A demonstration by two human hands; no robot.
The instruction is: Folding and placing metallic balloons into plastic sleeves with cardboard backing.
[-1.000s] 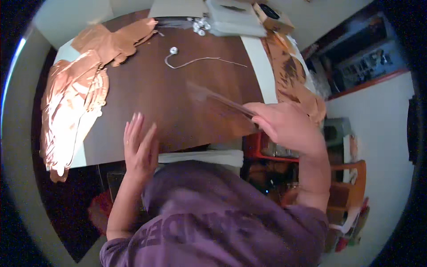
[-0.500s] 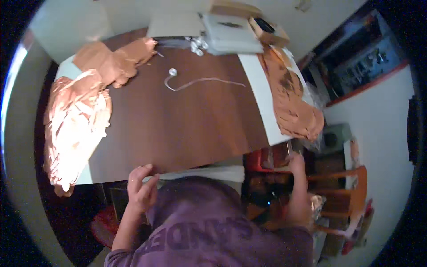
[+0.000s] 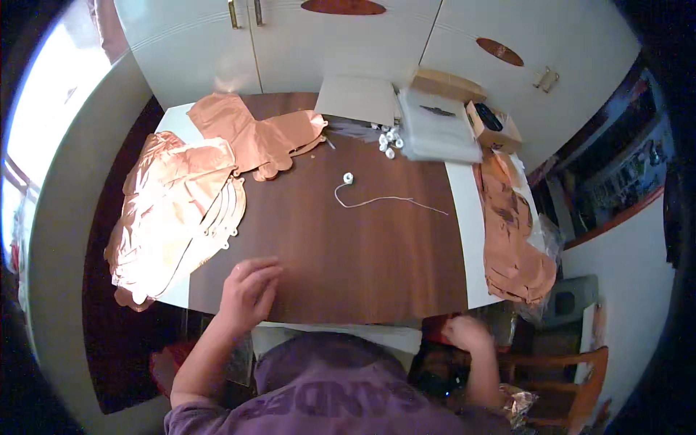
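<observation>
My left hand (image 3: pixel 250 291) hovers over the near left part of the brown tabletop (image 3: pixel 341 268), its fingers loosely bent and apart with nothing in them. Beyond the front right edge, my right hand (image 3: pixel 470 334) is closed; whatever it holds, if anything, cannot be made out. A small white spool (image 3: pixel 348 178) lies toward the back of the table, and a thin white string (image 3: pixel 388 198) trails from it to the right. At the left, nearest my left hand, flat copper-coloured foil balloons (image 3: pixel 170 210) lie in an overlapping pile.
Several small white rolls (image 3: pixel 390 141) sit at the back beside a clear plastic packet (image 3: pixel 438 130) and an open cardboard box (image 3: pixel 496 130). More folded copper foil (image 3: pixel 511 243) covers the right edge. A wooden chair (image 3: pixel 591 377) stands at the lower right.
The view has shifted, bringing more of the cabinets into sight. My right hand has drawn back toward my body; my left hand has moved further over the tabletop. String and spool lie as before.
</observation>
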